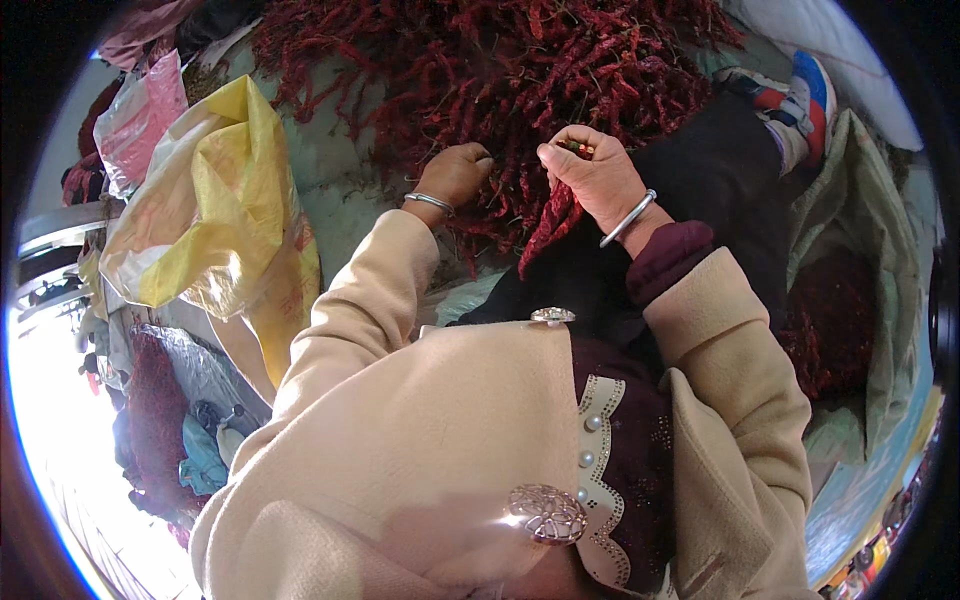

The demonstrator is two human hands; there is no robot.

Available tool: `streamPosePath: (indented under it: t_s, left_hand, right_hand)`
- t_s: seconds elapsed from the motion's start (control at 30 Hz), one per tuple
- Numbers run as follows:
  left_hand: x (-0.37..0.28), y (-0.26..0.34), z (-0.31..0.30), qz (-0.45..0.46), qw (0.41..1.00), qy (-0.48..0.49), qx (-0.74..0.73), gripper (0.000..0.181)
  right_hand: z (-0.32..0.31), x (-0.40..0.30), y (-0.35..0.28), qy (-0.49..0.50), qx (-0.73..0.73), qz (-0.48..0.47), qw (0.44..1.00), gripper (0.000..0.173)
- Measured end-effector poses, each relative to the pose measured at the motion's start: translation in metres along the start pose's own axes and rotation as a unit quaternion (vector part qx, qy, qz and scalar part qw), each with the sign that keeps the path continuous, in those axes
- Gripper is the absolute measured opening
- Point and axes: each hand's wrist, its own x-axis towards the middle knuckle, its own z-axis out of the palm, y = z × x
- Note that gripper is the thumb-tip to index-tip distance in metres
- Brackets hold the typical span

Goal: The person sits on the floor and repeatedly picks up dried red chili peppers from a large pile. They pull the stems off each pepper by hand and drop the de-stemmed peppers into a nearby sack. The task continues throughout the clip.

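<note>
A large heap of dried red chilli peppers (517, 67) with thin stalks spreads over the ground sheet before me. My right hand (596, 169) is closed around a small bunch of chillies (553, 221). Their stalk ends show at the top of the fist, and the red pods hang down below it. My left hand (454, 176) is at the near edge of the heap, back up, with its fingers curled in. The fingertips are hidden, so whether it grips a chilli cannot be seen.
A yellow and white woven sack (232, 195) stands at the left, near a pink and white plastic bag (142, 124). At my right an open woven sack (862, 202) holds more red chillies (829, 330). My outstretched leg (697, 165) in black borders the heap, ending in a colourful shoe (810, 105).
</note>
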Motion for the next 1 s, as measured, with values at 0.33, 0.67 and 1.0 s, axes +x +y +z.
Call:
streamPosePath:
  t_s: [0.33, 0.67, 1.0]
  left_hand:
    - [-0.030, 0.065, -0.055, 0.139, 0.953, -0.025, -0.268, 0.010]
    - [-0.034, 0.090, -0.046, 0.109, 0.912, -0.034, -0.394, 0.012]
    - [-0.043, 0.106, -0.049, 0.468, 0.869, 0.149, -0.059, 0.005]
  right_hand:
    - [0.007, 0.000, 0.000, -0.008, -0.083, 0.022, 0.996, 0.020]
    - [0.001, -0.001, 0.000, -0.046, -0.108, -0.002, 0.993, 0.019]
    - [-0.003, -0.005, -0.004, -0.043, -0.086, -0.018, 0.995, 0.013]
